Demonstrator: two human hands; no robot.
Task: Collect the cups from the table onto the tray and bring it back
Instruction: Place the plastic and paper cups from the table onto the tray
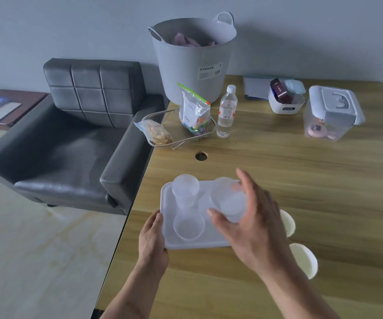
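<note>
A white rectangular plastic tray (209, 244) sits on the light wooden desk (278, 169) before me, and my left hand (152, 238) grips its left edge. On the tray are a back-left clear plastic cup (185, 191), a front-left clear plastic cup (188, 225) and a right clear plastic cup (228, 201), which my right hand (250, 222) holds. To the tray's right are a far white round bowl (288, 223) and a near white round bowl (305, 259). A wire mesh basket (162, 116) stands behind the tray.

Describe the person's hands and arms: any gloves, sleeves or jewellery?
Both are bare. The left hand and right hand wear no gloves, and no rings show, though the right one is blurred. The forearms show no sleeves, watch or bracelet.
</note>
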